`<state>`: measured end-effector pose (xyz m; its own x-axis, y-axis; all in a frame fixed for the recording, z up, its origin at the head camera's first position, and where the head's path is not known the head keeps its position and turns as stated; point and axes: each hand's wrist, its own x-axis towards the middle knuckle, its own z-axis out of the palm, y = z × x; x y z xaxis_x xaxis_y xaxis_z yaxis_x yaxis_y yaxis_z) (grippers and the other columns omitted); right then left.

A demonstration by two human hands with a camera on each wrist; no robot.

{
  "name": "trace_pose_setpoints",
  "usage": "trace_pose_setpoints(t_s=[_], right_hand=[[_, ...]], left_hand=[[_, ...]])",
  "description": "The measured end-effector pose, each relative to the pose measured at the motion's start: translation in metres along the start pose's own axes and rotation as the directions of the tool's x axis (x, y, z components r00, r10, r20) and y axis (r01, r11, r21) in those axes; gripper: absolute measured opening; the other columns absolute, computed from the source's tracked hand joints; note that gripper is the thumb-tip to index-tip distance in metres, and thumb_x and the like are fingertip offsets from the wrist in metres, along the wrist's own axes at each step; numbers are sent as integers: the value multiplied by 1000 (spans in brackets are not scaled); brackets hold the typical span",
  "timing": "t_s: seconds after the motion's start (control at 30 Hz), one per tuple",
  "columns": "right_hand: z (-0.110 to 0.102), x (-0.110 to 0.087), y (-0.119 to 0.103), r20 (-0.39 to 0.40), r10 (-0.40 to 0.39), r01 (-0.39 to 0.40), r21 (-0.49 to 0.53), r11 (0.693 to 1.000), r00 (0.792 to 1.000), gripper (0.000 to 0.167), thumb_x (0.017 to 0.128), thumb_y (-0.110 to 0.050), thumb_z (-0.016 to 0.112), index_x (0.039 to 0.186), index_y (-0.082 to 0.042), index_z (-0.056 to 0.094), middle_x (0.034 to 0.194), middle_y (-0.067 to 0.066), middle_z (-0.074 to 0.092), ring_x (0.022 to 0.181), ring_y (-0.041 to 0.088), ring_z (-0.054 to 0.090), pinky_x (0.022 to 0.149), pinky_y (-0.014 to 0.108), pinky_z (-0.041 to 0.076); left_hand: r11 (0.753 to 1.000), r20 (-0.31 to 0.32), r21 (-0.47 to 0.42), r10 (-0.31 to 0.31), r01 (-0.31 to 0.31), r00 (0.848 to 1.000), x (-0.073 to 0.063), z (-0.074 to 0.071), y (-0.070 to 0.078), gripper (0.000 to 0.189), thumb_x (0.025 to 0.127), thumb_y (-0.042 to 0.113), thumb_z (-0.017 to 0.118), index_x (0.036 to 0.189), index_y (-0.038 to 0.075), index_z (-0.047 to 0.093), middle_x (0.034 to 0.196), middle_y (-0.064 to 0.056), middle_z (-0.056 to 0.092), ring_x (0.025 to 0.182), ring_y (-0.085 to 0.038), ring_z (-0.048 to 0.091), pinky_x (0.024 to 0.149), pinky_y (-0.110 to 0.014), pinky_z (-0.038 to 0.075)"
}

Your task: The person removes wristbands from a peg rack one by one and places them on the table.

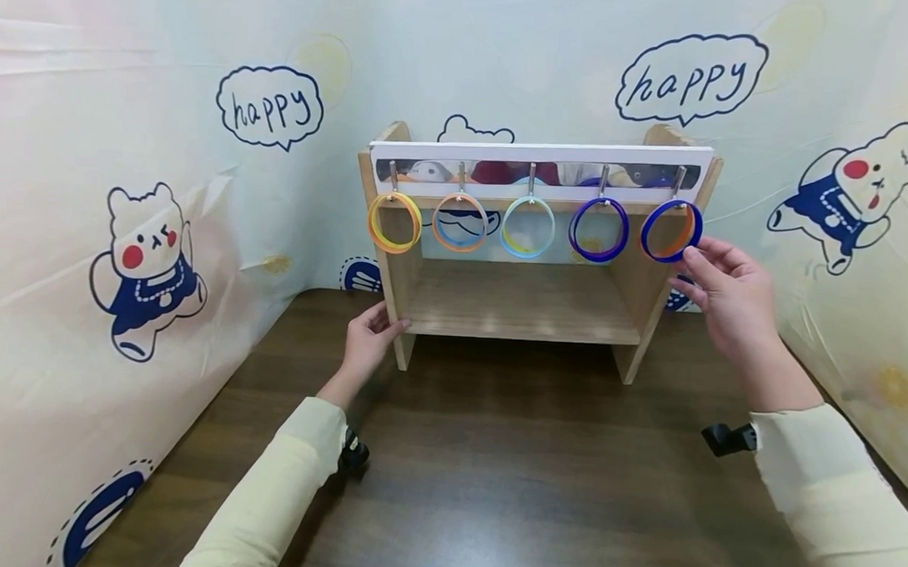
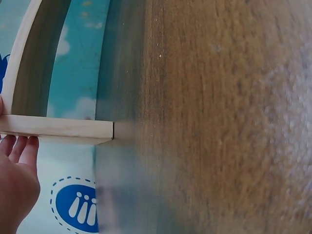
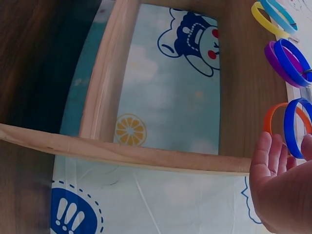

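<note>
A small wooden shelf unit carries a row of hooks along its white top strip, with silicone wristbands hanging from them. At its left side panel, my left hand grips the edge, thumb in front and fingers on the outer side. My right hand is at the rightmost hook and pinches the lower edge of a blue wristband. An orange wristband hangs on that same hook, close to my right fingers. The left palm is partly cut off in the left wrist view.
Other hooks hold yellow and orange bands, an orange and blue pair, light blue and yellow bands, and blue and purple bands. A printed cloth surrounds the dark wooden table.
</note>
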<state>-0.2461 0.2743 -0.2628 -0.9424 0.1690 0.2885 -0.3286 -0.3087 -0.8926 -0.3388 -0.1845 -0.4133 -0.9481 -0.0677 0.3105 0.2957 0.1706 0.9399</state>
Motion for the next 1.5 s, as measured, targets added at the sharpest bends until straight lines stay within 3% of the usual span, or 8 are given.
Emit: trace_pose_setpoints(t_s=[0.33, 0.57, 0.97, 1.23, 1.5], right_hand=[[0, 0, -1, -27, 40, -38, 51, 998, 999, 32, 84, -11, 76, 114, -4, 66, 102, 6, 69, 84, 17, 70, 73, 27, 58], [1, -2, -5, -27, 84, -78, 175, 981, 996, 32, 85, -7, 74, 116, -4, 67, 101, 8, 73, 81, 20, 71, 72, 30, 58], [6, -1, -9, -62, 56, -34, 317, 948, 996, 30, 84, -1, 72, 113, 0, 66, 101, 12, 71, 79, 24, 72, 69, 31, 59], [10, -4, -19, -104, 50, -12, 330, 944, 993, 34, 83, -4, 74, 116, -2, 65, 103, 12, 70, 83, 24, 72, 71, 31, 58], [20, -16, -28, -83, 63, -34, 314, 949, 995, 40, 83, -4, 73, 122, -4, 63, 114, 11, 67, 85, 24, 71, 74, 31, 58]], left_hand=[[1000, 9, -10, -24, 24, 1000, -2, 1, 3, 52, 87, 13, 75, 134, 3, 56, 130, -18, 59, 119, -26, 57, 96, -40, 49], [1000, 21, 4, -26, 26, 999, -2, 0, 5, 52, 87, 13, 75, 135, 3, 56, 130, -18, 59, 118, -27, 57, 96, -40, 49], [999, 21, 7, -32, 32, 999, -1, -1, 2, 51, 87, 13, 75, 134, 2, 57, 130, -19, 59, 118, -27, 58, 95, -39, 49], [1000, 20, 11, -22, 21, 1000, 0, -2, 1, 51, 87, 15, 76, 133, 2, 58, 129, -19, 60, 117, -27, 58, 94, -39, 50], [1000, 24, 12, -25, 25, 999, 1, -4, 1, 51, 87, 15, 75, 133, 1, 57, 130, -19, 59, 118, -27, 58, 95, -40, 49]])
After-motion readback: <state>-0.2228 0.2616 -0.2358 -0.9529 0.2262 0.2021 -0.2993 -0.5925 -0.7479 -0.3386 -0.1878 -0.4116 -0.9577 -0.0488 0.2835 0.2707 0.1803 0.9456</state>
